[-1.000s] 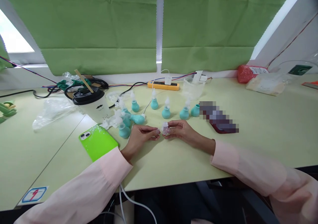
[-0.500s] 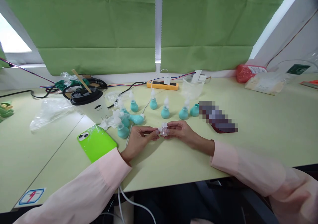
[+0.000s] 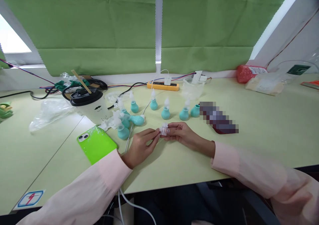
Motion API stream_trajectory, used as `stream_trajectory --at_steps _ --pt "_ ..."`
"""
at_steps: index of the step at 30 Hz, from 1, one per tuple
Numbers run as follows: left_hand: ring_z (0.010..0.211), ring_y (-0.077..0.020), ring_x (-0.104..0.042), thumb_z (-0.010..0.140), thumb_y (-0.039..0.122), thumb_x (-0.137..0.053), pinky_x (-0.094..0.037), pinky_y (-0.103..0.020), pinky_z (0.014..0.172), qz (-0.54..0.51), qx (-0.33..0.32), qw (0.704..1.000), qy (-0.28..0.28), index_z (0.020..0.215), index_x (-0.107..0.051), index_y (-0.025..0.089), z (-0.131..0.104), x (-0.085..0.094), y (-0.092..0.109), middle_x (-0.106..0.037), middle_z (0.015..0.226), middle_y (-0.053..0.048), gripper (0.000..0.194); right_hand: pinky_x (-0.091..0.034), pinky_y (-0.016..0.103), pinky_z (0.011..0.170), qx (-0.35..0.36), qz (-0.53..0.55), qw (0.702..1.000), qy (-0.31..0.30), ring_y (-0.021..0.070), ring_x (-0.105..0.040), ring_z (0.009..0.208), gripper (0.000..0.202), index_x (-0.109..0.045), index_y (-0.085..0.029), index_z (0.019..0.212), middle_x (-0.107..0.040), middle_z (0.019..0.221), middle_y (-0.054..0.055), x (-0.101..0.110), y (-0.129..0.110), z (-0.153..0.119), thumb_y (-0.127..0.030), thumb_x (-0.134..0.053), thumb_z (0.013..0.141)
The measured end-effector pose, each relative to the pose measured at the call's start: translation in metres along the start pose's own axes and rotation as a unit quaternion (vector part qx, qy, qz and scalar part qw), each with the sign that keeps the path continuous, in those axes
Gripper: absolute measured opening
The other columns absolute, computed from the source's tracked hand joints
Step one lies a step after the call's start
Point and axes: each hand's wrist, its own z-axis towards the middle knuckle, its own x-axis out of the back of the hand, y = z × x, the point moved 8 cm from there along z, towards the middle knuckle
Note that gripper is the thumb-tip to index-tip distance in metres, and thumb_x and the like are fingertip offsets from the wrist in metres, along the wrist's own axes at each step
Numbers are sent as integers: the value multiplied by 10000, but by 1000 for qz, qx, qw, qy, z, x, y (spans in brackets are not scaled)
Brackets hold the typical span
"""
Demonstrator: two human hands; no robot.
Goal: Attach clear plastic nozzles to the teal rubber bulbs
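Between my two hands, above the near middle of the table, is a small clear plastic piece [image 3: 163, 129] with a wider base and a narrower top. My left hand [image 3: 145, 142] pinches its left side with thumb and fingertips. From the right, the fingers of my right hand [image 3: 181, 133] close on the same piece and hide part of it. Beyond the hands stand several turquoise bulbs with clear pointed tips, among them a bulb aspirator [image 3: 165, 112]. One turquoise bulb [image 3: 195, 110] has an open top and no tip. Another bulb [image 3: 137, 120] lies on its side.
A green phone case [image 3: 97, 144] lies left of my left hand, near a lidded paper cup [image 3: 92, 107]. A pixelated dark object [image 3: 220, 120] lies at right. Behind are a yellow power strip [image 3: 159, 85], a clear plastic cup [image 3: 193, 89] and a red packet [image 3: 249, 73].
My left fingers have shifted slightly and straightened against the clear plastic piece, which has turned a little. My right hand stays nearly where it was.
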Motion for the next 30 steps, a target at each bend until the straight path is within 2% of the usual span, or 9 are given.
stream_trajectory --at_steps 3,8,10,12,15,17,21,25,30 --pt "663 -100 -565 784 151 -446 -459 -193 583 23 -37 999 -3 867 -616 147 -2 0 3 -614 763 -56 189 -500 270 695 -13 -4 1000 -21 165 -631 757 224 -628 -137 808 -658 803 49 -4 2 -1 -222 -680 608" --pt "661 -118 -560 797 169 -404 -457 -216 555 190 -116 975 -25 928 -577 135 -9 -7 7 -601 780 -75 220 -489 298 732 -17 -20 999 -31 168 -635 730 218 -630 -125 785 -661 765 49 -6 3 -1 -233 -683 603" --pt "661 -120 -563 794 171 -406 -459 -221 562 215 -123 968 -26 929 -574 139 -11 -8 8 -604 787 -76 218 -486 304 742 -21 -14 999 -34 168 -634 732 212 -628 -122 784 -661 771 54 -6 4 -1 -233 -678 611" --pt "678 -117 -568 787 172 -419 -465 -218 580 177 -99 979 -12 932 -574 154 -9 -4 7 -606 804 -70 213 -484 300 750 -29 2 999 -39 165 -631 746 203 -624 -122 792 -660 789 59 -8 6 -1 -230 -668 627" --pt "669 -106 -565 773 161 -441 -470 -218 608 70 -20 997 23 986 -555 174 -4 5 1 -606 771 -43 242 -481 295 758 -40 32 998 -46 158 -630 755 189 -617 -129 797 -658 812 60 -10 8 0 -215 -663 636" --pt "655 -101 -557 767 147 -440 -464 -224 622 23 11 999 21 1035 -533 173 -3 6 -1 -604 754 -33 284 -477 290 764 -42 45 997 -52 156 -629 762 185 -614 -132 803 -656 824 61 -11 8 0 -208 -659 641" --pt "596 -95 -502 767 132 -407 -420 -210 567 -15 17 999 -50 970 -570 137 -2 -5 -1 -571 688 -32 261 -471 267 770 -38 54 996 -63 143 -623 779 179 -613 -127 835 -651 841 62 -11 7 1 -206 -631 676" --pt "481 -78 -371 756 118 -388 -348 -197 485 -23 16 995 -91 806 -614 123 -4 -12 -3 -442 515 17 231 -471 254 765 -50 47 995 -68 127 -625 745 162 -619 -122 822 -655 823 61 -9 9 1 -207 -624 685" --pt "468 -68 -344 735 123 -406 -332 -190 469 -38 -6 992 -116 928 -585 104 -7 -16 0 -413 531 28 264 -472 264 763 -52 51 995 -74 134 -627 743 143 -621 -121 803 -655 806 57 -8 9 2 -191 -630 678"
